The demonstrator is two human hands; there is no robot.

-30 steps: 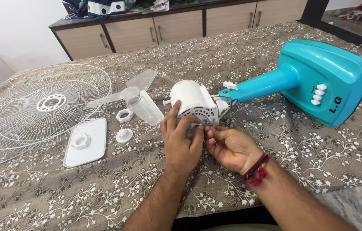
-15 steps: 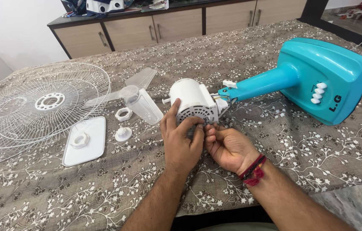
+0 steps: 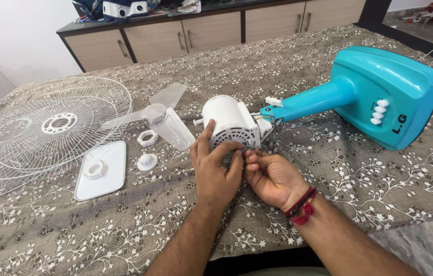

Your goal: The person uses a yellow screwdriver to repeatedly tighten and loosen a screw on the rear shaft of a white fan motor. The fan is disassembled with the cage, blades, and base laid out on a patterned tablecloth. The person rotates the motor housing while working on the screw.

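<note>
A table fan lies on its side on the patterned tablecloth point(image 3: 329, 168). Its white motor housing point(image 3: 229, 120) joins a teal neck and base point(image 3: 380, 94) with white push buttons. My left hand point(image 3: 215, 171) rests against the near side of the housing, thumb up along it and fingertips on the vented part. My right hand point(image 3: 272, 176), with red thread at the wrist, pinches at the same spot where housing and neck meet. Whether a small part sits between the fingers I cannot tell.
A white wire fan guard point(image 3: 42, 128) lies at the left. The clear fan blade point(image 3: 168, 120), two white nuts point(image 3: 147, 138) and a white plate point(image 3: 101, 171) with a ring sit between it and the motor. Wooden cabinets point(image 3: 185, 30) stand behind the table.
Both hands stay at the motor housing; fingers shift only slightly. The view has barely moved.
</note>
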